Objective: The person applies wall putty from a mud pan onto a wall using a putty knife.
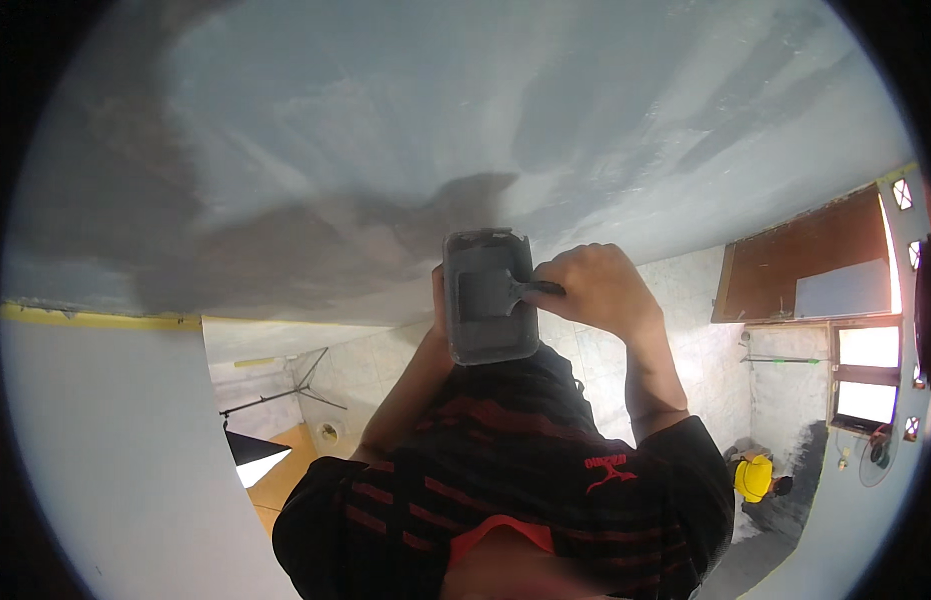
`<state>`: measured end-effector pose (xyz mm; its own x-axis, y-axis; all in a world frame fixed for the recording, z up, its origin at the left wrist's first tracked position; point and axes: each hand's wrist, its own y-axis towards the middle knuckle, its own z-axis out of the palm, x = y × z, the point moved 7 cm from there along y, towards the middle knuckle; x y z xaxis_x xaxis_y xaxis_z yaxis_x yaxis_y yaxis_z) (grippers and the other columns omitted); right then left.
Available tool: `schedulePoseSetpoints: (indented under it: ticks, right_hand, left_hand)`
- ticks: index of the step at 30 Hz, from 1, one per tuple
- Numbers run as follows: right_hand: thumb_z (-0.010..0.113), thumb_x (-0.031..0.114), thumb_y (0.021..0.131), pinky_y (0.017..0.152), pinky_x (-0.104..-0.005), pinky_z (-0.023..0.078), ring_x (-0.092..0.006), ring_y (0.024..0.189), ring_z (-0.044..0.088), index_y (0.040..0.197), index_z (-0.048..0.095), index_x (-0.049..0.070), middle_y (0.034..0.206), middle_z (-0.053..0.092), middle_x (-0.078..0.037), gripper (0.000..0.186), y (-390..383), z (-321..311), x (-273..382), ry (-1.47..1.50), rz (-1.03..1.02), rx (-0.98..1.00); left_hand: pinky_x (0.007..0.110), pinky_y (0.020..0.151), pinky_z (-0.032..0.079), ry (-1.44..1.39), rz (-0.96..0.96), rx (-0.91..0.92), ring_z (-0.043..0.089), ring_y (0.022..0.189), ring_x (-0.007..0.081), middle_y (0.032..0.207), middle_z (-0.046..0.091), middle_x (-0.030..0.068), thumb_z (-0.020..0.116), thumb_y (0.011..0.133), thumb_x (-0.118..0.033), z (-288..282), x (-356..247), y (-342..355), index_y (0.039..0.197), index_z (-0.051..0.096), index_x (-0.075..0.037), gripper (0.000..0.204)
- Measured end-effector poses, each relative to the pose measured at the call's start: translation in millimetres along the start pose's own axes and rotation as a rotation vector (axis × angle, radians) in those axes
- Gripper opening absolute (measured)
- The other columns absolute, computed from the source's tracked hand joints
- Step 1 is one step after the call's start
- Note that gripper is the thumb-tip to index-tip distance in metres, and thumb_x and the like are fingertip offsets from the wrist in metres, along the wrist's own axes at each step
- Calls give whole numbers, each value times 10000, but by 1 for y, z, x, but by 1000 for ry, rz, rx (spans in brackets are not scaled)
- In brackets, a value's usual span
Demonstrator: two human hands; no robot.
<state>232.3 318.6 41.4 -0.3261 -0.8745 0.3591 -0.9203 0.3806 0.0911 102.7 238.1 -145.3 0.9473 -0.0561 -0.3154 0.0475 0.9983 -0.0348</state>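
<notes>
In front of my chest is a rectangular dark grey tray (494, 342) with a rough, coated rim. My left hand (440, 303) grips it from its left side, most of the fingers hidden behind it. My right hand (598, 290) is closed around the dark handle of a putty knife (516, 292), whose grey-smeared blade sits inside the tray. Grey paste appears to coat the inside, though tool and paste are hard to tell apart. Beyond the tray stretches a wall (386, 120) with uneven light and dark grey patches; neither hand touches it.
At the left stand a black tripod (304, 385) and a pale wall panel (106, 440). A brown door (786, 265) and a window (868, 360) are at the right, with a fan (876, 458) below. Far off at lower right, a person in yellow (754, 478) is by a dark grey patch.
</notes>
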Motion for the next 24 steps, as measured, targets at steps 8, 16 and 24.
schedulePoseSetpoints:
  ticks: [8,16,24]
  right_hand:
    - [787,340,869,642,-434,535,-317,698,692,806,765,89,705,701,-88,259,-32,-56,-40,-4,33,-74]
    - [778,320,881,601,-423,498,-303,650,660,832,767,94,689,674,-72,232,-57,-70,-74,-117,20,-50]
    - [724,366,940,581,-448,510,-322,620,668,703,670,81,628,641,-89,375,-67,-111,-80,-285,-56,23]
  left_hand:
    - [484,988,577,-31,-86,32,675,1157,299,1316,659,149,257,1023,-605,40,15,32,1488,523,-84,747]
    - [473,1000,560,84,-40,-27,633,1219,266,1373,624,125,232,1015,-643,57,23,54,1513,501,-98,786]
    - [458,996,573,149,-1,-9,645,1200,267,1368,625,128,223,1019,-667,34,36,66,1517,493,-94,806]
